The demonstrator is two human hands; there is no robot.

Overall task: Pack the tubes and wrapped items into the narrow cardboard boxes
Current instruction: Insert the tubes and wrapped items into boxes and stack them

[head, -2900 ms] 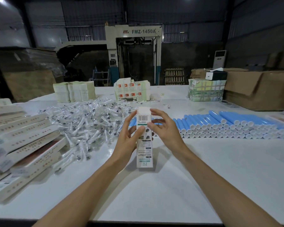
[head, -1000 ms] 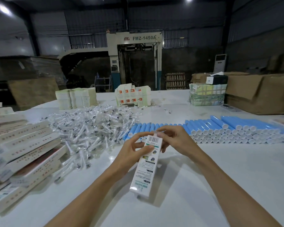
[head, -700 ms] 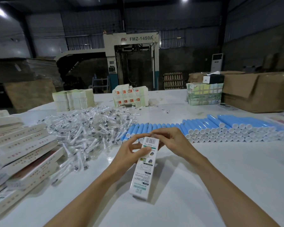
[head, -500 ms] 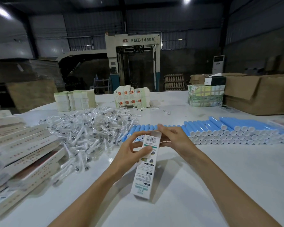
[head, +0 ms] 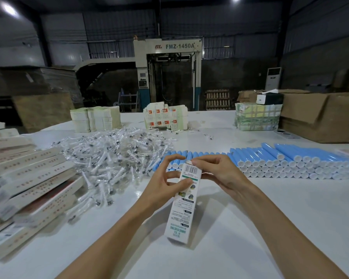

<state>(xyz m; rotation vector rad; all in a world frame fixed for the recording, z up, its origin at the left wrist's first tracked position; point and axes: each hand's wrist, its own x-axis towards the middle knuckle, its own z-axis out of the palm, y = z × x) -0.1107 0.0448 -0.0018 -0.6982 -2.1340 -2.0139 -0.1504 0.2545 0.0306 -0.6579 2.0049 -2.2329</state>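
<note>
Left hand (head: 163, 190) grips the narrow white printed cardboard box (head: 182, 204) at its side; right hand (head: 220, 174) fingertips pinch its top flap

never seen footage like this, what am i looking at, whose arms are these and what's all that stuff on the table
No robot is at work here. The one camera sits on a person's head and looks forward and down, so the two bare arms are the wearer's own.

The left hand grips a narrow printed box near its top and holds it tilted over the white table. The right hand pinches the flap at the box's top end. What is inside cannot be seen.

On the table lie a pile of small wrapped items left of centre, rows of blue tubes on the right, and stacked boxes at the far left. Further back are flat cartons in bundles and a brown carton. The big machine stands in the hall beyond the table.
</note>
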